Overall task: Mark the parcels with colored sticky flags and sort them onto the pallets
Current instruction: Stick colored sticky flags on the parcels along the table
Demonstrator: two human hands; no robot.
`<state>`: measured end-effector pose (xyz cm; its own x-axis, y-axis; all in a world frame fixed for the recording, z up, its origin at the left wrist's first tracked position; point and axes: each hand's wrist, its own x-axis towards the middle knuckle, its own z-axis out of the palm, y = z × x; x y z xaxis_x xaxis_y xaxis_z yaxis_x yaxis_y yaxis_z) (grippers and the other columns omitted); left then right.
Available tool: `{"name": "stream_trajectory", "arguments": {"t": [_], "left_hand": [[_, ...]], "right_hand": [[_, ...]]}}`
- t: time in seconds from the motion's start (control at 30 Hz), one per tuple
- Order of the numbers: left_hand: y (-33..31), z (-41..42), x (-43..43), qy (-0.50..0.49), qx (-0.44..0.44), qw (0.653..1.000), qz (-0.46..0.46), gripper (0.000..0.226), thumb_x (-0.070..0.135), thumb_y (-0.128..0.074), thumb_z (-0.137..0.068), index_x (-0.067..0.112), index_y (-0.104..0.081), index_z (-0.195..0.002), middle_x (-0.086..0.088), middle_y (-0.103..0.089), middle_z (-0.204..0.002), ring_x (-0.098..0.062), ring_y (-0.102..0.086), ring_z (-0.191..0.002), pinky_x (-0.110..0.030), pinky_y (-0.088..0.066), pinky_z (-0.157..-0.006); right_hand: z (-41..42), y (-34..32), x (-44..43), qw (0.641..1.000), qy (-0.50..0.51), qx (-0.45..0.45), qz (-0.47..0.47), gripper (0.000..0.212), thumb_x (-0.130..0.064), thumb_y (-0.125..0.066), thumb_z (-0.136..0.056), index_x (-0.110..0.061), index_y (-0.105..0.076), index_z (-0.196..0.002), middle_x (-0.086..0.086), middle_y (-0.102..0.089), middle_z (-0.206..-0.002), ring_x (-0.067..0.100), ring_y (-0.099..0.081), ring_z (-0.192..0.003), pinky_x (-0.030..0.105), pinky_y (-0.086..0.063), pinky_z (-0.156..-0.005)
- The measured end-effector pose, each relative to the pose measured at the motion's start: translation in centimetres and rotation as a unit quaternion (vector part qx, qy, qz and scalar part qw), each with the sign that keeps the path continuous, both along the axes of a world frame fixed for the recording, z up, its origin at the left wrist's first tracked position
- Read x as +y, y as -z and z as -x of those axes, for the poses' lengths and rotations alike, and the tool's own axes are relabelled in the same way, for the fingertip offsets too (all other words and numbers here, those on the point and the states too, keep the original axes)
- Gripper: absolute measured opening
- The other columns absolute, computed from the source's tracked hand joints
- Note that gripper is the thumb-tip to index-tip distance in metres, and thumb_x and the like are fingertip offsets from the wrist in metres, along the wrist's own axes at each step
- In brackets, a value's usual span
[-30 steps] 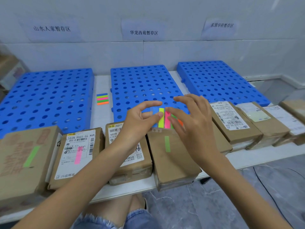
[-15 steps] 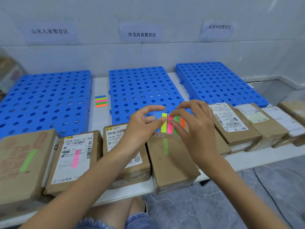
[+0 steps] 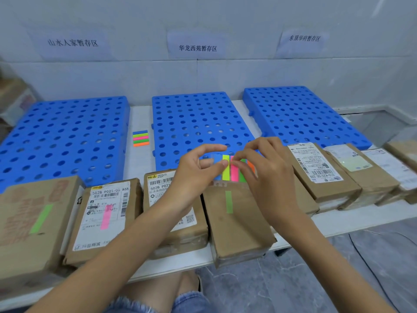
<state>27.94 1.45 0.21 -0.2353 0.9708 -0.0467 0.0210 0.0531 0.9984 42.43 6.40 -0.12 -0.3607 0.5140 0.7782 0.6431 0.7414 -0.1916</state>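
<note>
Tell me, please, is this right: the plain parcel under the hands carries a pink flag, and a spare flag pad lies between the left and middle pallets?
No: in the head view that parcel carries a green flag, not pink. The spare flag pad lies between the left pallet and middle pallet.

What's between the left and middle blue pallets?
Head view: a pad of sticky flags lies on the white table between the left pallet and the middle pallet, nearer the middle one.

White table [image 3: 338, 219], left pallet [image 3: 63, 141] flat at 10 o'clock, middle pallet [image 3: 194, 123] at 12, right pallet [image 3: 300, 116] at 2, flag pad [image 3: 140, 138] on bare top at 11, row of brown parcels [image 3: 239, 229] along 6 o'clock edge
</note>
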Motion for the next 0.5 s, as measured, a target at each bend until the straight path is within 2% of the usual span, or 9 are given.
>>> {"name": "stream_trajectory", "arguments": {"t": [0.1,0.17,0.23,0.3,0.4,0.5], "left_hand": [[-0.06,-0.01,0.09,0.004,-0.018,1.000,0.006,0.023,0.021,-0.069,-0.084,0.031,-0.068,-0.105,-0.007,-0.063,-0.071,-0.014,-0.054,-0.063,-0.049,-0.053,-0.086],[-0.09,0.00,0.18,0.004,-0.033,0.999,0.010,0.022,0.020,-0.069,-0.084,0.029,-0.068,-0.105,-0.012,-0.067,-0.079,-0.022,-0.061,-0.074,-0.051,-0.053,-0.087],[-0.18,0.03,0.23,0.004,-0.042,0.999,0.013,0.023,0.019,-0.068,-0.085,0.027,-0.067,-0.106,-0.020,-0.070,-0.091,-0.026,-0.066,-0.084,-0.049,-0.054,-0.086],[-0.23,0.11,0.30,0.008,-0.047,0.999,0.014,0.023,0.019,-0.068,-0.085,0.026,-0.067,-0.107,-0.024,-0.069,-0.098,-0.027,-0.066,-0.084,-0.043,-0.056,-0.084],[-0.18,0.32,0.28,0.007,-0.061,0.998,0.016,0.024,0.017,-0.068,-0.085,0.024,-0.066,-0.108,-0.022,-0.069,-0.098,-0.018,-0.068,-0.080,-0.030,-0.059,-0.074],[0.05,0.47,0.23,0.005,-0.062,0.998,0.018,0.025,0.017,-0.068,-0.085,0.024,-0.066,-0.109,-0.019,-0.070,-0.095,-0.014,-0.068,-0.080,-0.024,-0.057,-0.068]], "right_hand": [[-0.02,0.11,0.07,0.999,-0.016,-0.007,-0.037,0.004,-0.011,-0.068,-0.083,-0.011,-0.071,-0.081,0.004,-0.062,-0.081,0.019,-0.049,-0.085,0.025,-0.038,-0.073],[0.07,0.27,0.14,0.998,-0.039,-0.006,-0.039,0.004,-0.007,-0.068,-0.083,-0.007,-0.071,-0.081,0.006,-0.061,-0.077,0.022,-0.051,-0.080,0.032,-0.045,-0.067],[0.20,0.37,0.25,0.998,-0.057,-0.011,-0.030,0.004,-0.003,-0.067,-0.082,-0.006,-0.070,-0.083,0.006,-0.060,-0.075,0.022,-0.051,-0.076,0.033,-0.044,-0.062],[0.32,0.31,0.35,0.997,-0.067,-0.015,-0.018,0.004,-0.003,-0.066,-0.083,-0.005,-0.069,-0.085,0.005,-0.060,-0.075,0.020,-0.049,-0.077,0.031,-0.043,-0.063],[0.47,0.12,0.31,0.997,-0.065,-0.012,-0.025,0.008,-0.010,-0.062,-0.086,-0.007,-0.068,-0.082,0.004,-0.063,-0.077,0.018,-0.048,-0.081,0.033,-0.045,-0.067],[0.49,0.16,0.18,0.999,-0.049,-0.007,-0.011,0.007,-0.012,-0.063,-0.085,-0.010,-0.069,-0.081,0.009,-0.064,-0.094,0.020,-0.050,-0.095,0.034,-0.046,-0.074]]}}
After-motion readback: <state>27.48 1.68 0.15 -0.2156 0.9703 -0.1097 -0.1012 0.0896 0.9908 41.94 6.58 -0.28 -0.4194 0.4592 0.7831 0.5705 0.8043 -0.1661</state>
